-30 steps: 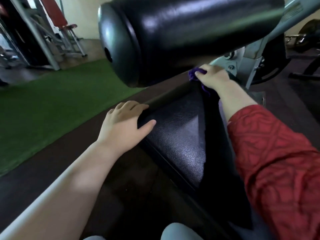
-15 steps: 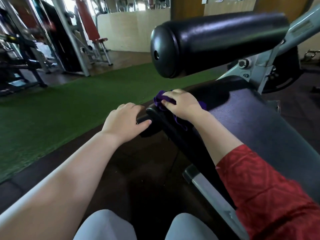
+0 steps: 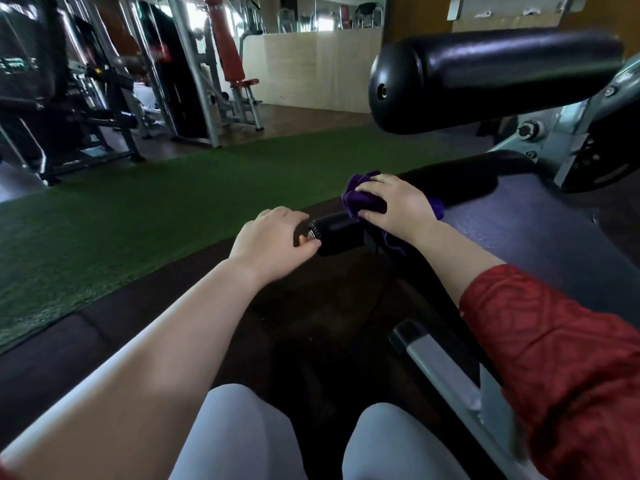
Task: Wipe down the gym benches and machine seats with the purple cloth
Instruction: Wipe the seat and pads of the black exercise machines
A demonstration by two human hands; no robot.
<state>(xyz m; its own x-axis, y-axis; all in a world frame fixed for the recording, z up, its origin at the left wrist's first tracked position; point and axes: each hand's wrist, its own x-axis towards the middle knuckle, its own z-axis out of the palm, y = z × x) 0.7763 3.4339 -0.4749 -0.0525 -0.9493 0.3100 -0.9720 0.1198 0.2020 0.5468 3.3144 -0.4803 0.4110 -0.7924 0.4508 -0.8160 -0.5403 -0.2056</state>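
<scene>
wiping the near edge of the machine seat

nearest, the left hand curls loosely over the end of a black handle stub, fingers bent. just beyond, the right hand fingers press flat and half closed on the bunched purple cloth at the seat pad edge. the cloth looks soft, light, easily bunched, best gripped by its wad. above the fingers hangs a roller pad.

Black padded seat; purple cloth on front edge.
</scene>
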